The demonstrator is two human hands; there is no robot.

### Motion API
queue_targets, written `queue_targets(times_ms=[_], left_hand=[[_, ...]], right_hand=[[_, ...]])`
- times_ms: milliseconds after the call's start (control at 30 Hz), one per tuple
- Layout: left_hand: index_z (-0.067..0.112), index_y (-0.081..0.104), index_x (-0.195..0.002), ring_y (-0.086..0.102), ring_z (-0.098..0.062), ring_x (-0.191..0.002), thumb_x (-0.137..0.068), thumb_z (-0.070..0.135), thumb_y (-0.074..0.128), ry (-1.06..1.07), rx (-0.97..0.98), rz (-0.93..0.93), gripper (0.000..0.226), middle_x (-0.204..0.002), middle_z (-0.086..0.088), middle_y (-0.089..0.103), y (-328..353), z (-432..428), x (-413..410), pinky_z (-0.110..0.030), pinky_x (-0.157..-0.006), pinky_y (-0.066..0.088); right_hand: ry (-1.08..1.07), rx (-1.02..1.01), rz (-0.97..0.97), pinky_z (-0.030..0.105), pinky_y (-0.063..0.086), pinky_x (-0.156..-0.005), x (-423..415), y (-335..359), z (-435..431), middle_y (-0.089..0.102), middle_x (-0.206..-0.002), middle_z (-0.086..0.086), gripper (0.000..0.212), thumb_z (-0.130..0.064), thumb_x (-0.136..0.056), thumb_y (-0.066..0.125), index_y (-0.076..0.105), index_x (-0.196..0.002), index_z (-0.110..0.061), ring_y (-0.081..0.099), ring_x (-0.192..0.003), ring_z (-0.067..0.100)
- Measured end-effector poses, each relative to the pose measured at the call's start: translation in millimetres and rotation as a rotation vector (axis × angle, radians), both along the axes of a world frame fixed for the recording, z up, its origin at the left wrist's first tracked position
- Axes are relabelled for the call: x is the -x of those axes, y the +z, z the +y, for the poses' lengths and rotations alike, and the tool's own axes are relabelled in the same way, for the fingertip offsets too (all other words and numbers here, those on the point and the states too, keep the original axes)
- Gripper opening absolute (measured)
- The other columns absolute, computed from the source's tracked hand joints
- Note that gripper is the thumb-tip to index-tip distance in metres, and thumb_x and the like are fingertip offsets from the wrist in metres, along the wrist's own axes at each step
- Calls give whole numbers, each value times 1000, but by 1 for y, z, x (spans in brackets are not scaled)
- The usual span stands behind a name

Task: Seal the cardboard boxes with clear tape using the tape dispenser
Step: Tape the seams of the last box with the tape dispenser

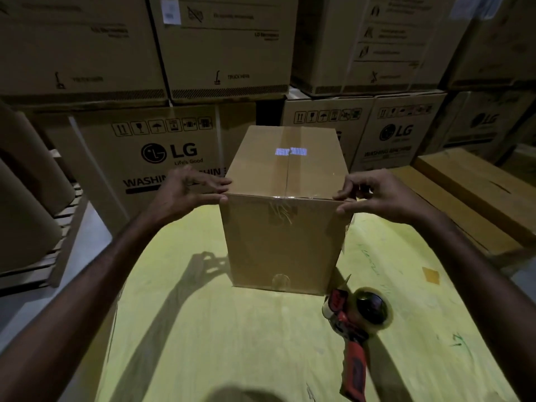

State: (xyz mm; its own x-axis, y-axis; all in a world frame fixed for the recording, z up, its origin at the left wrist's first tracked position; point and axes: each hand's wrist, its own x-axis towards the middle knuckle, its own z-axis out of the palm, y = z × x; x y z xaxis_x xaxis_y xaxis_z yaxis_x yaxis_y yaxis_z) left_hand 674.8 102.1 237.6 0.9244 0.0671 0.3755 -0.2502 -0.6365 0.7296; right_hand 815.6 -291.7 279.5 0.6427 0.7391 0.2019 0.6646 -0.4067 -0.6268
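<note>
— Tape dispenser (358,314) lies on yellow table (232,329), just right of box (284,242), apart from both hands.
— Hands?
— Left hand (185,192) fingers straight, pressing box's top left edge. Right hand (377,195) fingers curled, pinching top right edge. Clear tape (290,158) covers top seam.
— Around it?
— Stacked LG cartons (162,152) behind box; flat carton (464,192) at right.

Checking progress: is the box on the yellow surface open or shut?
Shut. On the cardboard box, both top flaps lie flat, with clear tape along their seam and down the front.
</note>
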Motion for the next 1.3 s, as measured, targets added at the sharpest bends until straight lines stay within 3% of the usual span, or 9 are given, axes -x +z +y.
queue_targets(times_ms=[167, 267, 467, 633, 767, 967, 1067, 1133, 1300], left_hand=[[19, 75, -118, 59, 2, -127, -82, 0, 81, -176, -32, 203, 41, -131, 24, 66, 11, 18, 7, -23, -101, 54], [37, 69, -130, 55, -1, -133, -82, -21, 67, -237, -165, 254, 75, -144, 23, 57, 21, 32, 7, -28, -97, 56], [36, 71, -116, 69, 2, -107, -71, -2, 86, -174, -237, 224, 60, -138, 20, 60, 27, 16, -16, -30, -83, 63], [23, 61, -98, 51, -5, -132, -64, 7, 94, -217, -461, 279, 50, -146, 16, 54, 36, 10, -38, -11, -81, 53], [25, 56, -101, 57, -14, -127, -62, 21, 97, -215, -646, 244, 57, -146, 5, 58, 37, 8, -48, -29, -81, 56], [28, 62, -119, 57, -10, -124, -61, 28, 97, -175, -554, 132, 68, -147, 15, 53, 24, 7, -47, -16, -80, 48], [32, 57, -144, 50, -4, -133, -60, 35, 94, -189, -498, 110, 92, -150, 12, 52, 20, 3, -50, -18, -98, 48], [36, 53, -146, 47, -2, -137, -59, 39, 92, -205, -458, 116, 96, -151, 14, 50, 18, 3, -53, -16, -102, 46], [41, 47, -149, 36, 12, -139, -56, 43, 92, -177, -399, 65, 103, -154, 22, 43, 2, -1, -48, -3, -99, 40]], right_hand=[[113, 122, 30, 21, 48, -68, -5, 7, -14, 65, -107, -22, 37, -49, -78, 85, 71, -111, -40, 59, -94, 8], [140, 406, 15, 20, 50, -76, -15, 24, -24, 55, -120, -24, 74, -23, -80, 87, 52, -139, -49, 54, -97, 4], [-59, 676, -329, 31, 53, -68, -9, 12, 10, 56, -90, -7, 93, -23, -78, 88, 27, -143, -47, 55, -79, 7], [-129, 918, -522, 29, 46, -58, -12, 20, 27, 49, -78, -3, 109, -50, -69, 90, 9, -142, -44, 53, -66, 12], [-108, 888, -381, 34, 46, -64, -15, 28, 35, 45, -80, -5, 113, -68, -59, 87, 11, -140, -47, 54, -75, 15], [-157, 824, -537, 38, 55, -74, -9, 17, 33, 49, -75, -2, 109, -91, -62, 63, 17, -147, -40, 52, -66, 12], [-279, 802, -623, 61, 35, -112, -22, -1, 30, 55, -135, 14, 119, -104, -57, 47, 11, -154, -44, 60, -115, 33], [-223, 748, -629, 66, 20, -120, -32, -7, 27, 5, -172, 4, 123, -105, -57, 45, 2, -157, -49, 19, -154, 36], [20, 433, -623, 47, 43, -108, -47, -23, 21, 26, -167, -8, 113, -93, -67, 57, 27, -160, -37, 31, -151, 18]])
